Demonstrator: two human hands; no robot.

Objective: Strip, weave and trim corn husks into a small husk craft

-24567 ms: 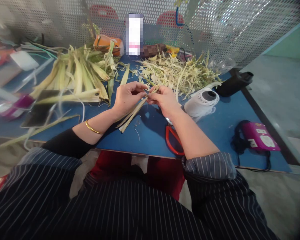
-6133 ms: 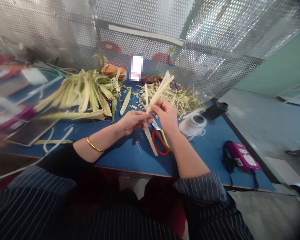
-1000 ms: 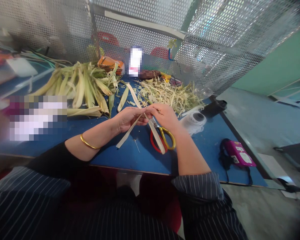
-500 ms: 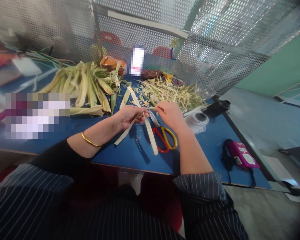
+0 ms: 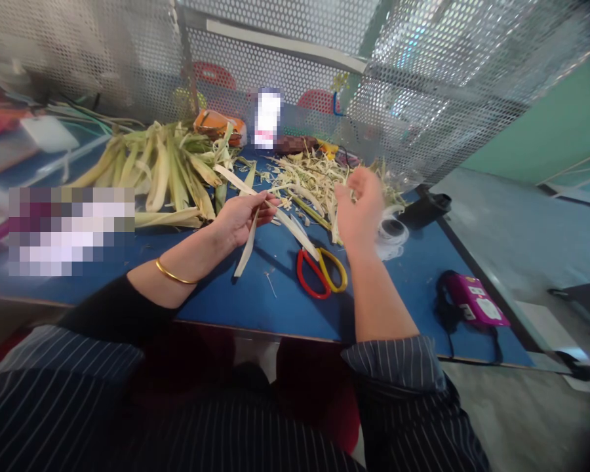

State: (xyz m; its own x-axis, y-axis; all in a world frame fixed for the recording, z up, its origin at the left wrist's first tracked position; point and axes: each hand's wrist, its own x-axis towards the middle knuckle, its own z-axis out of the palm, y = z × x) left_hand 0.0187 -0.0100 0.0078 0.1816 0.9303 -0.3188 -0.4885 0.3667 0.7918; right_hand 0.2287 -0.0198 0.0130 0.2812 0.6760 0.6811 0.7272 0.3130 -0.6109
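My left hand (image 5: 248, 213) pinches crossed pale strips of corn husk (image 5: 295, 229) between thumb and fingers. One strip slants from upper left down toward the scissors, and a shorter one hangs below the fingers. Raised at the near edge of the shredded husk pile (image 5: 309, 180), my right hand (image 5: 361, 206) has its thumb and bent index finger apart; nothing shows between them. Scissors with one red and one yellow handle (image 5: 314, 275) lie on the blue table (image 5: 236, 295), their blades partly covered by the strip.
A heap of whole husks (image 5: 164, 170) lies at the back left. White string on a spool (image 5: 392, 236) and a black cylinder (image 5: 427, 210) stand right of my right hand. A purple box (image 5: 476, 300) sits near the right edge. Perforated metal panels (image 5: 285, 62) close off the back.
My right hand has moved up and right, away from my left hand, and its fingers have parted. My left hand has shifted slightly up with the husk strips, whose ends now swing over the scissor blades.
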